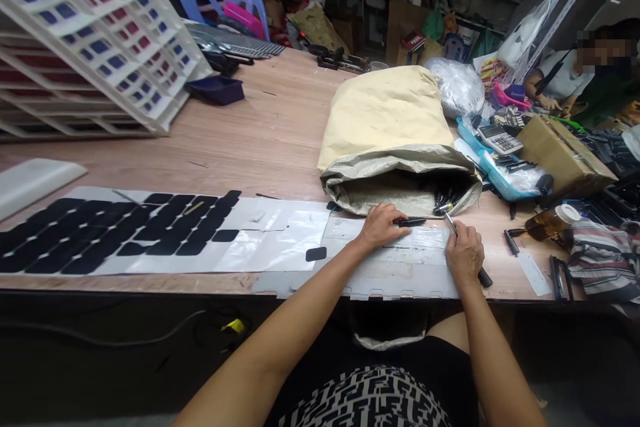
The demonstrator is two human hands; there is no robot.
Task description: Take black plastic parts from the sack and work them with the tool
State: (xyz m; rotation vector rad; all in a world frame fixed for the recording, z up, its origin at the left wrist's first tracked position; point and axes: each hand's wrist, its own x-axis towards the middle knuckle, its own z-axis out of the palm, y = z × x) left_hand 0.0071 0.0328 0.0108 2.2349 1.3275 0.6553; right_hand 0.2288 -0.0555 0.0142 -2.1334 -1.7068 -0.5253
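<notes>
My left hand (pixel 384 227) is closed on a slim black part (pixel 412 221), low over a white plastic-covered work mat (pixel 420 255). My right hand (pixel 465 255) is wrapped round a small hammer (pixel 451 221) with a metal shaft and a dark handle end (pixel 485 277). The hammer's head is at the mouth of a large cream sack (pixel 385 113), which lies on its side just beyond both hands. Dark slender pieces (pixel 440 199) show inside the sack's opening. To the left, a white sheet (pixel 273 230) carries rows of black rounded pads (pixel 200 223).
A white plastic crate (pixel 115 33) stands at the left, near a dark blue tray (pixel 217 90). On the right are a calculator (pixel 500 139), a cardboard box (pixel 565 153), an amber cup (pixel 553 221) and a striped cloth (pixel 607 257). Another person (pixel 565 83) sits beyond.
</notes>
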